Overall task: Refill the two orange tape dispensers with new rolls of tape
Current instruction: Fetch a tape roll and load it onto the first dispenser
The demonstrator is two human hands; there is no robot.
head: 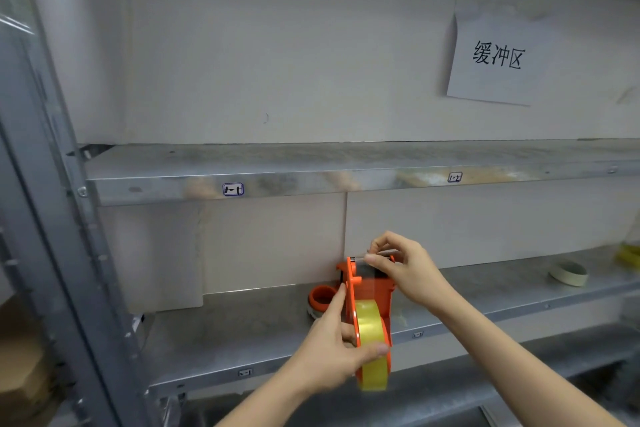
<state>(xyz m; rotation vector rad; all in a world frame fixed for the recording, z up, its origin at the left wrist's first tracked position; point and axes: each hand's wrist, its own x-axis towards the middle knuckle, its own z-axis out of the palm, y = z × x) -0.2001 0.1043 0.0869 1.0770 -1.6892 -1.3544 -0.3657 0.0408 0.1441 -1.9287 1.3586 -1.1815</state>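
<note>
From the head camera, you're holding the orange tape dispenser (367, 291) upright in front of the lower metal shelf (242, 329), your left hand (332, 354) wrapping its grip around the yellow tape roll (372, 340) seated in it, thumb pressing on the roll's face. Your right hand (401, 267) is pinching its grip together at the dispenser's top roller end. An orange core piece (322, 298) and a spent tape ring (568, 273) are sitting on that shelf, well apart.

Single head-worn view, close, facing forward at metal shelf (346, 180) and wall.
</note>
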